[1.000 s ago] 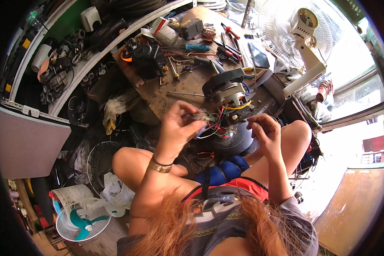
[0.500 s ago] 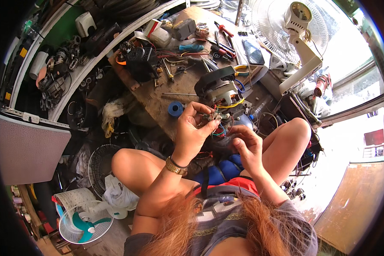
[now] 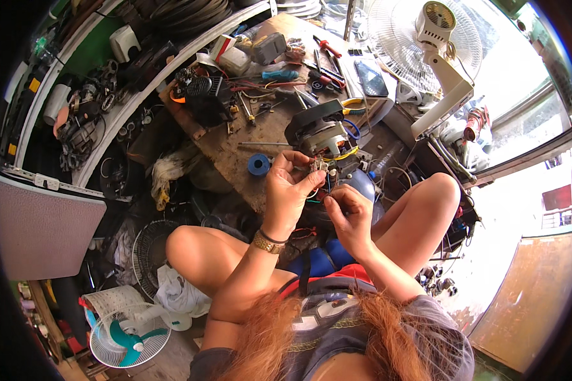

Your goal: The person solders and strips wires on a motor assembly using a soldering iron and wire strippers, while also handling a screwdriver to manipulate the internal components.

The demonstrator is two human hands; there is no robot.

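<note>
My left hand (image 3: 284, 197), with a gold watch on its wrist, pinches a small switch-like part (image 3: 318, 166) with thin wires between thumb and fingers. Close by on the right, my right hand (image 3: 351, 214) has its thumb and curled fingers together just below the part. Thin coloured wires (image 3: 315, 201) reach toward those fingertips; whether they grip one is too small to make out. Just beyond the hands stands a fan motor (image 3: 326, 140) with a dark round cover and yellow and blue wires. A blue spool (image 3: 258, 164) sits left of my left hand.
The wooden worktop (image 3: 225, 152) bears screwdrivers, pliers (image 3: 354, 108), a phone (image 3: 370, 79) and a black motor housing (image 3: 204, 95). A white fan (image 3: 437, 28) stands at the far right. Another fan with teal blades (image 3: 127, 343) lies low on the left.
My right hand has moved left and closer to the left hand, its fingers drawing together. The left hand still holds the small part, now turned a little. The whole view has shifted slightly.
</note>
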